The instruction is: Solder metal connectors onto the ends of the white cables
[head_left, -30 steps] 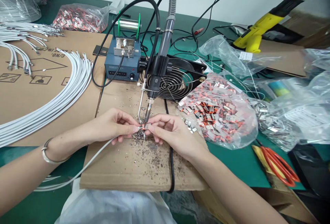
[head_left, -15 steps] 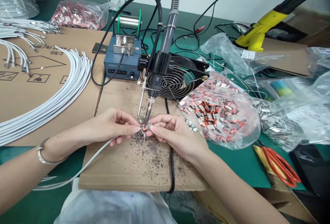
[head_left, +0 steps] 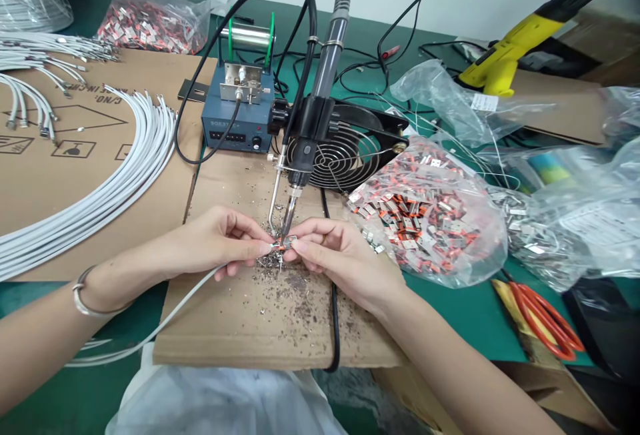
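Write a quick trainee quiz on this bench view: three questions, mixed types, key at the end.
1. Multiple choice: which item is held in the left hand?
A) orange-handled tool
B) white cable
C) yellow tool

2. True or false: the blue box with the knob stands to the right of the fan.

3. Fill in: beside the tip of the soldering iron, the fingers of the right hand pinch a small metal ____.

Key: 1. B; 2. false; 3. connector
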Demonstrator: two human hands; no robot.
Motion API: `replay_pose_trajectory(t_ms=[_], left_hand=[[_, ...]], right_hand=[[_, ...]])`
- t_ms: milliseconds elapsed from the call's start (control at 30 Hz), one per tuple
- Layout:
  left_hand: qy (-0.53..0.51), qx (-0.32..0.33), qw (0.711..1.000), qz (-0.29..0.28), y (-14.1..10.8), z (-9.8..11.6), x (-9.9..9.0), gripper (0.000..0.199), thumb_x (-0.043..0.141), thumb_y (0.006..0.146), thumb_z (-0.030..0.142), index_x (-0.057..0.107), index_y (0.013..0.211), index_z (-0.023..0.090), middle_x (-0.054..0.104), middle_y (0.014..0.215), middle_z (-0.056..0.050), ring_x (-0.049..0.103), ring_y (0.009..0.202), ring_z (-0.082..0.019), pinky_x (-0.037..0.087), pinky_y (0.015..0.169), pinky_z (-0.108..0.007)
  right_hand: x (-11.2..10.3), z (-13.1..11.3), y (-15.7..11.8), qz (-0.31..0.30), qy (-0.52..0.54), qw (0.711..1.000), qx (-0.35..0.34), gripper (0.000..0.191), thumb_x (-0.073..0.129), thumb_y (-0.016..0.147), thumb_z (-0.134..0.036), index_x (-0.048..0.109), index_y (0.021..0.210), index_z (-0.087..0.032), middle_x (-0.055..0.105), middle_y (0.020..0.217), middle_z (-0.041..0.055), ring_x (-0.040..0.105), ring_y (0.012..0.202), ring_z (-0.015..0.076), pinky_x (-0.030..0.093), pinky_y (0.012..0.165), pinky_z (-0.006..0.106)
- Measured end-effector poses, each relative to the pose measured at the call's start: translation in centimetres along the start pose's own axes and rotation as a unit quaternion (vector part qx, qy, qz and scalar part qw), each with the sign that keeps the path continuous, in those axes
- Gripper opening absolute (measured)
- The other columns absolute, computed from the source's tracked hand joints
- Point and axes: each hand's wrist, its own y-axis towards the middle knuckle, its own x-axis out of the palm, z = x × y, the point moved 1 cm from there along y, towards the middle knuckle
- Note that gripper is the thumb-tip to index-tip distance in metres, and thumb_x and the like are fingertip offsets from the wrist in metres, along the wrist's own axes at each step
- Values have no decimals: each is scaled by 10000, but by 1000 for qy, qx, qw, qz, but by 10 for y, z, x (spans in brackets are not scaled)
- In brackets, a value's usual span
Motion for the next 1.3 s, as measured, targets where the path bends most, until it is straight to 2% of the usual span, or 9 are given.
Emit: replay_pose_trajectory(t_ms=[267,433,633,1000,1167,1300], left_hand=[[38,-13,999,11,5,-5,-2,261,586,815,352,653,870,105,482,559,10,431,417,-42,354,348,-118],[42,-16,999,10,5,-4,-1,241,585,815,329,657,862,103,478,548,20,435,415,-38,359,354,-114],[49,-18,999,15,4,-2,-1,249,591,809,328,656,885,101,487,534,19,443,407,-44,358,353,-120],[28,-16,999,-2,2,-2,-1,259,602,806,350,667,897,117,490,564,11,451,424,-44,350,354,-118],[18,-15,1000,-1,3,-5,-2,269,612,800,366,670,903,124,495,569,11,446,421,-40,348,348,-112],[20,-7,1000,1,5,-8,-2,268,608,804,364,668,895,119,491,575,12,429,419,-33,355,346,-108]], right_hand=[[2,-1,2,26,-74,997,-4,217,681,745,-283,627,869,-114,659,714,57,493,506,48,365,453,155],[4,-2,1,21,-87,996,-7,233,678,737,-300,626,862,-111,650,709,60,496,517,60,374,457,170],[2,0,1,20,-71,997,-6,241,698,726,-308,630,853,-114,652,702,60,513,525,59,375,454,156],[0,0,0,-20,36,999,4,111,704,747,-208,667,825,-138,668,694,29,563,545,23,417,506,96],[1,-1,-1,-26,43,999,6,106,698,753,-203,666,827,-134,672,693,29,584,573,24,438,534,84],[2,-2,-1,-6,20,1000,-2,107,692,752,-193,652,817,-119,677,687,34,551,514,11,406,470,72]])
